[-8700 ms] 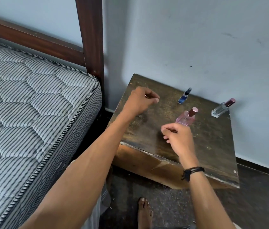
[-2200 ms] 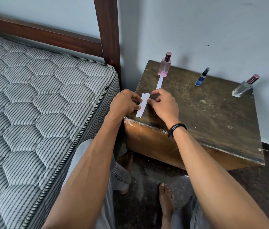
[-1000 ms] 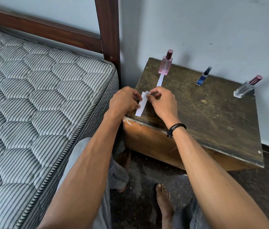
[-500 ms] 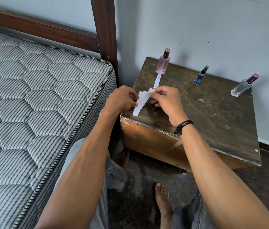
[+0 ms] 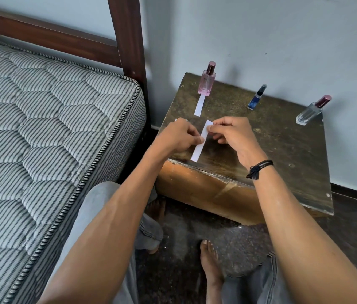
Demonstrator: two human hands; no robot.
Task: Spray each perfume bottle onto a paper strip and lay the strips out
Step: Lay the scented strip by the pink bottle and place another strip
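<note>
Since half a second ago, pulled one paper strip [image 5: 199, 143] clear of the bunch; hands drawn slightly apart. Right hand [image 5: 231, 133] pinched the strip's top end between thumb and forefinger, fingers closed on it. Left hand [image 5: 180, 135] curled shut, thumb tip touching the strip's left edge near its middle; white corner of more strips [image 5: 176, 120] peeked out just above the knuckles, held inside the fist. Strip hung tilted over the near-left part of the counter [image 5: 282, 150], lower end near the front edge; could not tell whether touching the surface. Earlier-laid strip [image 5: 199, 105] flat on the counter, far end just beside the base of the pink bottle [image 5: 206, 83], upright at the back-left corner. Blue bottle [image 5: 257, 98] at back centre, clear bottle [image 5: 310, 111] at back right, both capped, well apart. Black wristband [image 5: 258, 168] on right wrist. Mattress [image 5: 41, 128] left of counter.
</note>
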